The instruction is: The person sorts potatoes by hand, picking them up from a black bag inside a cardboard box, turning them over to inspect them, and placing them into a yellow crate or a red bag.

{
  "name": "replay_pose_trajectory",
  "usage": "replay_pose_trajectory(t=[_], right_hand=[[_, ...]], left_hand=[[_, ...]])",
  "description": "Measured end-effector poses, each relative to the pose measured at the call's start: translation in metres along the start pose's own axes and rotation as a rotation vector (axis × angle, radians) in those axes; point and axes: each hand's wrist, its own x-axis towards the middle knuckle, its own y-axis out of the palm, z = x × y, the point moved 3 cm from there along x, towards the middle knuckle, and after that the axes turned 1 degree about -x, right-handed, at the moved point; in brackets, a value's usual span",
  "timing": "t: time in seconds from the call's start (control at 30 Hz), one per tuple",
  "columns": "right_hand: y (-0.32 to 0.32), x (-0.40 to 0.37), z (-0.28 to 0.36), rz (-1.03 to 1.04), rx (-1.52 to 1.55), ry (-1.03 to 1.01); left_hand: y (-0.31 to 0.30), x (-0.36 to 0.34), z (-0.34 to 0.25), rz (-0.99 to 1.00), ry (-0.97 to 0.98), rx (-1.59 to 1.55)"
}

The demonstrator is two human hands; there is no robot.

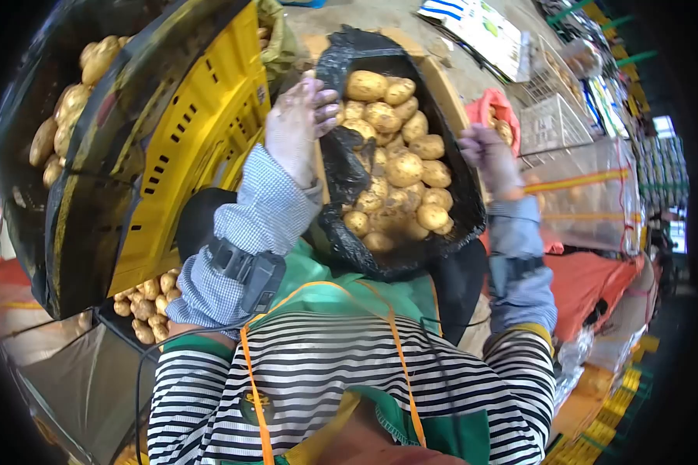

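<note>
A cardboard box (446,85) lined with a black plastic bag (345,170) stands in front of me, filled with potatoes (403,167). My left hand (298,120) is at the box's left edge by the bag, its fingers bent; whether they pinch the plastic is unclear. Over the right edge of the box is my right hand (490,155), blurred, with its fingers curled; what they hold, if anything, cannot be made out.
On the left, a yellow crate (186,132) stands beside a black-lined container of potatoes (74,108). More potatoes (143,306) lie at the lower left. To the right are a red bag (492,105), white wire baskets (554,128) and a red sheet (593,287).
</note>
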Motion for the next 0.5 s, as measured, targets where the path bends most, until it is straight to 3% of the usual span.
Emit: replay_pose_trajectory(t=[0.07,0.1,0.17,0.3,0.4,0.43,0.5], right_hand=[[0.077,0.025,-0.043,-0.04,-0.341,-0.109],[0.101,0.046,-0.056,-0.013,-0.517,-0.22],[0.141,0.071,-0.054,-0.124,-1.1,-0.543],[0.202,0.129,-0.046,-0.105,-1.477,-0.852],[0.227,0.144,-0.03,-0.008,-1.713,-0.441],[0.23,0.142,-0.026,-0.004,-1.737,-0.415],[0.224,0.142,-0.027,-0.032,-1.678,-0.514]], left_hand=[[0.024,-0.004,0.004,-0.585,0.21,0.736],[0.035,-0.002,0.008,-0.676,0.237,0.759],[0.039,0.0,0.007,-0.622,0.246,0.731],[0.048,0.006,0.007,-0.686,0.317,0.81],[0.048,0.008,0.004,-0.714,0.273,0.979],[0.042,0.006,0.002,-0.726,0.278,0.974],[0.043,0.008,-0.001,-0.57,0.319,0.729]])
